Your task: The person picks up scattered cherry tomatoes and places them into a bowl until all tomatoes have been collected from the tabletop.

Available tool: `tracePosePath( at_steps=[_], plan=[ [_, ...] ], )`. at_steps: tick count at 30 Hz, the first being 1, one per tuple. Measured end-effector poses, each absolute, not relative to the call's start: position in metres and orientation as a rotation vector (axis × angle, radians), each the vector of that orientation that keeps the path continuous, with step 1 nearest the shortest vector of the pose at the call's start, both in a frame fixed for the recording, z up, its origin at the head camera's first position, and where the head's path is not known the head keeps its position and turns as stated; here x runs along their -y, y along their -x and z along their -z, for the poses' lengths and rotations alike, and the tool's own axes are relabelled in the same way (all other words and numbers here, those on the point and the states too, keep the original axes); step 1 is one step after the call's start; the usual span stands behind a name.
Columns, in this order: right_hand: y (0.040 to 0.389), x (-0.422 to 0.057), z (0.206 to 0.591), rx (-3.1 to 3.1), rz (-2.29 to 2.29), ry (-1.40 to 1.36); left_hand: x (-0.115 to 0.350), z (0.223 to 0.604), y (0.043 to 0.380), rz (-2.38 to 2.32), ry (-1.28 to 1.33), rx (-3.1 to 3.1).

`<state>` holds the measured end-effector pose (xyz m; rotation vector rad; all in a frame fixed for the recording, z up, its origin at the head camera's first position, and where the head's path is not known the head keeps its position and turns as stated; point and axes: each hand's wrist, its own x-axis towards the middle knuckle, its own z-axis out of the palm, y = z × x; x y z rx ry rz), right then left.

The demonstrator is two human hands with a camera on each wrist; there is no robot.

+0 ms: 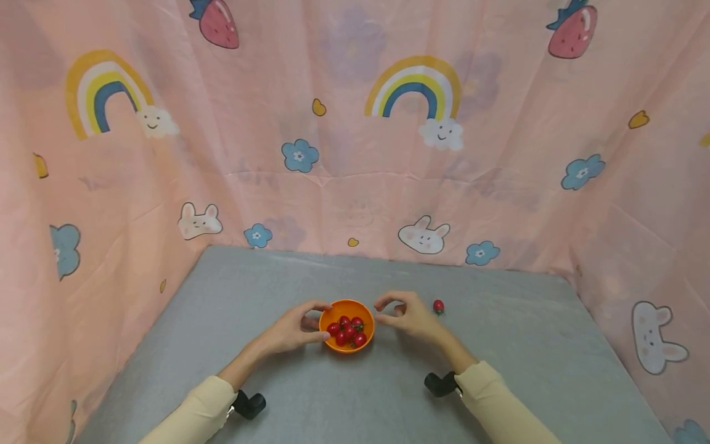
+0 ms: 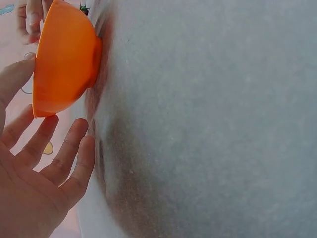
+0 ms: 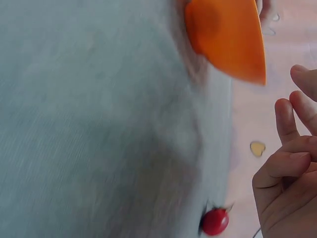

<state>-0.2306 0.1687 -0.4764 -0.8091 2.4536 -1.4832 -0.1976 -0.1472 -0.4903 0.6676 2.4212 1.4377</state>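
Note:
An orange bowl (image 1: 345, 309) stands upright on the grey table, with several red cherry tomatoes (image 1: 349, 333) inside. My left hand (image 1: 294, 325) holds the bowl's left side, thumb at the near rim and fingers along the far side. In the left wrist view, the thumb and fingertips meet the bowl wall (image 2: 64, 59). To the right of the bowl, my right hand (image 1: 407, 313) hovers with bent fingers and nothing between them, a small gap from the rim. One more cherry tomato (image 1: 439, 306) lies on the table beyond the right hand.
The grey table (image 1: 355, 401) reaches back to a pink patterned curtain (image 1: 355, 209) that hangs behind and along both sides. Each wrist wears a black camera mount, the left one (image 1: 249, 405) and the right one (image 1: 440, 385), low over the table.

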Motion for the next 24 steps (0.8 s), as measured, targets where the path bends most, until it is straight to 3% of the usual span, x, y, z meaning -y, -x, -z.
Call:
tracePosePath(
  at_steps=[24],
  plan=[
    [0.232,-0.26,0.492,-2.627,1.529,0.702,0.149,0.489,0.198,-1.434,-0.708,-2.405]
  ],
)
